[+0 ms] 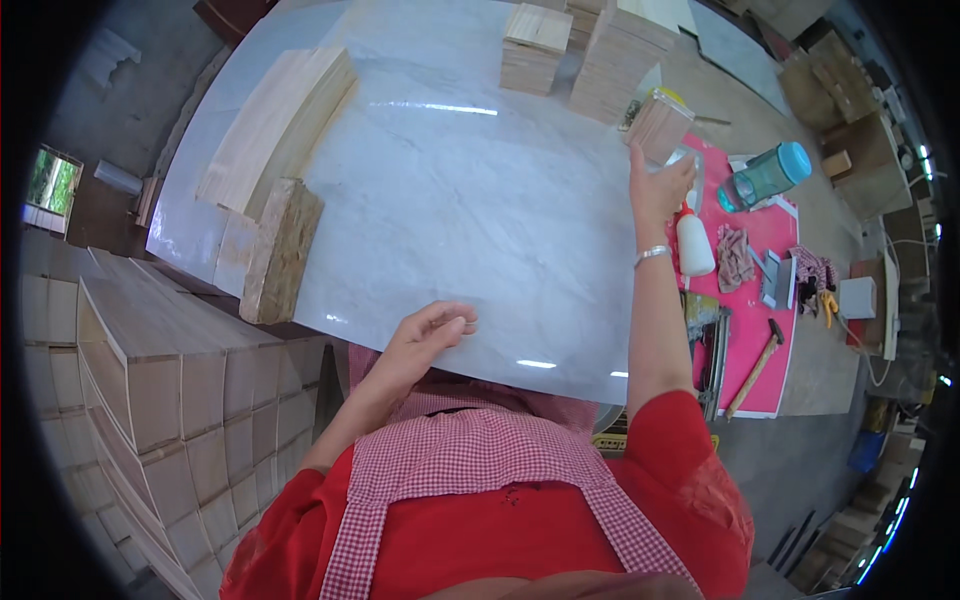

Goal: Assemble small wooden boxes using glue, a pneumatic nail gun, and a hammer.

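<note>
— White marbled worktop (450,200) fills our view, with stacks of pale wooden slats (275,120) along its left and far edges. Where are our hands?

— Our right hand (660,185) is raised at the right edge, fingers clamped on a small block of thin pale wooden pieces (660,125), just above a white squeeze bottle (695,245) on the pink mat (770,240). Our left hand (430,335) rests loosely curled on the near edge, holding nothing
</note>
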{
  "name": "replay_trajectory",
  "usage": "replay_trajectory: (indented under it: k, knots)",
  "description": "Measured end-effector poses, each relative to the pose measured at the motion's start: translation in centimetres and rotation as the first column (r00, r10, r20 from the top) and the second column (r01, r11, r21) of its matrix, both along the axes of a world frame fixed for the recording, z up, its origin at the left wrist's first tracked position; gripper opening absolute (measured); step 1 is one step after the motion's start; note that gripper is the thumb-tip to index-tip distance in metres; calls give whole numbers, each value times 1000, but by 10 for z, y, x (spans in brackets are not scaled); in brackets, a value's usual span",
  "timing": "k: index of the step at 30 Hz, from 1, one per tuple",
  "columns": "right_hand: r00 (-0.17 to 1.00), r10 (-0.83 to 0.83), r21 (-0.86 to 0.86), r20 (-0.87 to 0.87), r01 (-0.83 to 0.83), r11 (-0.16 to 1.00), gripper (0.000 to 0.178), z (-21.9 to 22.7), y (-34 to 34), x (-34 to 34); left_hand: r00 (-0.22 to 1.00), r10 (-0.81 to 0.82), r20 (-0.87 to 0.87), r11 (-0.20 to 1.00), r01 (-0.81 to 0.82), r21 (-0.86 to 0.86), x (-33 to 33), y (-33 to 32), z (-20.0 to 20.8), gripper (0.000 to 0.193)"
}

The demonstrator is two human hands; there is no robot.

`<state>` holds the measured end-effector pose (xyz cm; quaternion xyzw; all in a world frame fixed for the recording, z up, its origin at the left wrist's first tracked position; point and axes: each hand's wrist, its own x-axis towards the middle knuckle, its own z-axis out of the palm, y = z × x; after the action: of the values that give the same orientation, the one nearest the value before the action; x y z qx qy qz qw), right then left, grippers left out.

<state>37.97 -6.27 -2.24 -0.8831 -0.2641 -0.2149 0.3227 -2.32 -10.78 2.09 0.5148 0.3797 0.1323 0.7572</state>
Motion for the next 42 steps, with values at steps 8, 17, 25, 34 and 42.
replay_trajectory:
  k: [8,17,25,34,42]
  knots:
    - [998,50,-12,-31,-51,999,87,-37,54,52,984,163,74,956,-176,237,-20,48,56,34]
    - [997,56,132,-59,-48,990,103,-12,31,31,704,703,-102,164,-21,986,-54,214,87,61]
    - [897,434,348,-81,-383,856,101,-7,-31,-19,153,607,-780,615,531,583,-105,319,63,87]
    - [481,753,543,-449,-522,658,90,-8,-119,-137,503,726,-469,330,344,879,-116,329,88,32]
    - [-76,944,930,-320,-215,298,61,10,-141,-177,599,620,-507,248,463,851,-82,197,110,38]
